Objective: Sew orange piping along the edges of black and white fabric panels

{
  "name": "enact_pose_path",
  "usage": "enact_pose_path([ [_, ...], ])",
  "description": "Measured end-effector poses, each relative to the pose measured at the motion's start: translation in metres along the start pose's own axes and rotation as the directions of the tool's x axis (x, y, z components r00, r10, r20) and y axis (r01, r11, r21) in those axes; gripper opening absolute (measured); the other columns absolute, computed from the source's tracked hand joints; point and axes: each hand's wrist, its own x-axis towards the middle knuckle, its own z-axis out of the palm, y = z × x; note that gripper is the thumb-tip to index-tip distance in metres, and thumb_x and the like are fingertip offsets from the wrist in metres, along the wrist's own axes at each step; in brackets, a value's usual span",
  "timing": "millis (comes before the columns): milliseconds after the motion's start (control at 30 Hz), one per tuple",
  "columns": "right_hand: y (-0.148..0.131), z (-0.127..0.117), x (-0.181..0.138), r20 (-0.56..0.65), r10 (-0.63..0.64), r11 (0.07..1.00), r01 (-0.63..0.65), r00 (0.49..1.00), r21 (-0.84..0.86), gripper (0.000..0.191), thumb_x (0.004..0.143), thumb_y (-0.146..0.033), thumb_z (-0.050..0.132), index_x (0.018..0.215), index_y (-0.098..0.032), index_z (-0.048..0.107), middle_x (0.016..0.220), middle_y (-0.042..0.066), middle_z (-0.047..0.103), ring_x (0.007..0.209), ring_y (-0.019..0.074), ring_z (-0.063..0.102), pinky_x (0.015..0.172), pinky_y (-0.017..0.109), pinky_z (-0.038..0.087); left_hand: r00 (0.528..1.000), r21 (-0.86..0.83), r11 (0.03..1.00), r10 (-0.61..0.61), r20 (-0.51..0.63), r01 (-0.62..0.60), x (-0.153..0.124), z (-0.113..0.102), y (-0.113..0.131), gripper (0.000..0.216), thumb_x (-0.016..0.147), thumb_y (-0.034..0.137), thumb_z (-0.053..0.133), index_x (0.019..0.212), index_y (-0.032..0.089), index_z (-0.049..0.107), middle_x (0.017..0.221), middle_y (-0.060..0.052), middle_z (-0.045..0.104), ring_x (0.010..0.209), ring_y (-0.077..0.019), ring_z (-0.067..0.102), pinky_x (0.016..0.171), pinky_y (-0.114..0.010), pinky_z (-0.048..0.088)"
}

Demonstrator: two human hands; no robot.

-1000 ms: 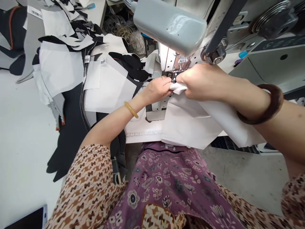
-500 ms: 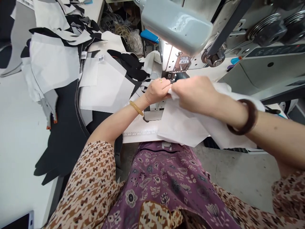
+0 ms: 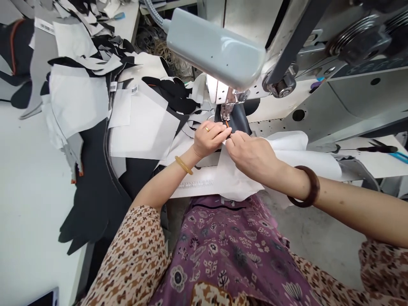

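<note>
Just in front of the sewing machine's presser foot (image 3: 226, 114), my left hand (image 3: 208, 138) pinches the edge of a fabric piece, with a gold ring on one finger. Close beside it on the right, my right hand (image 3: 250, 151) is closed on the same piece. White fabric (image 3: 236, 180) hangs from under my right hand over the table's front edge. A narrow orange strip (image 3: 227, 123) runs between my fingertips and the foot. Behind the foot lies dark fabric (image 3: 239, 119). My fingers partly cover the held edge.
A grey lamp head (image 3: 216, 49) hangs over the needle area. Stacked black and white cut pieces (image 3: 143, 123) lie to the left. A printed ruler (image 3: 196, 184) runs along the front edge. Black-handled snips (image 3: 379, 148) lie at right, and a phone (image 3: 44, 298) is at bottom left.
My right hand has come down and nearer to me, and my left hand is slightly lower. The orange strip and dark fabric at the foot now show.
</note>
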Motion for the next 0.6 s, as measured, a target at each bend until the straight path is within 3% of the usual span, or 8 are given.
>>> enact_pose_path([
  [200,-0.01,0.003,0.005,-0.044,0.044,0.999,-0.044,0.998,-0.014,0.037,0.084,-0.002,0.016,0.09,-0.01,0.051,0.087,0.012,0.05,0.084,0.0183,0.047,0.049,0.025,0.012,0.987,0.017,0.998,-0.05,-0.154,0.054,0.0,0.001,-0.001,0.022,0.091,0.027,0.042,0.09,0.022,0.064,0.081,-0.002,0.068,0.091,-0.0153,0.064,0.083,-0.033,0.044],
  [333,-0.023,0.02,-0.006,-0.048,0.113,0.993,-0.114,0.992,-0.014,0.03,0.088,-0.01,0.022,0.1,-0.011,0.05,0.093,0.011,0.051,0.082,0.0175,0.051,0.048,0.024,0.012,0.995,0.035,0.999,-0.001,-0.098,0.004,-0.006,-0.016,0.007,0.026,0.089,0.023,0.038,0.098,0.02,0.062,0.099,-0.006,0.067,0.107,-0.0175,0.059,0.094,-0.037,0.041],
  [433,-0.031,0.046,-0.02,0.069,0.18,0.982,-0.183,0.981,0.039,0.028,0.09,-0.024,0.032,0.112,-0.012,0.045,0.086,0.009,0.054,0.071,0.0165,0.055,0.048,0.025,0.012,0.985,-0.026,0.989,-0.148,-0.088,0.147,-0.013,-0.026,0.023,0.03,0.088,0.022,0.034,0.101,0.02,0.061,0.107,-0.009,0.061,0.108,-0.0196,0.056,0.092,-0.039,0.042],
  [500,-0.036,0.065,-0.031,0.157,0.179,0.978,-0.194,0.971,0.082,0.034,0.09,-0.03,0.034,0.117,-0.011,0.042,0.082,0.009,0.056,0.068,0.0178,0.058,0.049,0.026,0.013,0.942,-0.084,0.952,-0.304,-0.145,0.294,-0.015,-0.026,0.039,0.023,0.085,0.03,0.044,0.097,0.018,0.061,0.105,-0.01,0.056,0.101,-0.0202,0.055,0.085,-0.037,0.045],
  [600,-0.04,0.086,-0.052,0.257,0.153,0.965,-0.201,0.954,0.17,0.037,0.089,-0.037,0.036,0.114,-0.011,0.045,0.085,0.012,0.059,0.069,0.0202,0.061,0.049,0.027,0.017,0.808,-0.222,0.819,-0.566,-0.163,0.529,-0.016,-0.017,0.067,0.025,0.073,0.029,0.065,0.091,0.017,0.054,0.096,-0.007,0.049,0.095,-0.0186,0.051,0.082,-0.033,0.046],
])
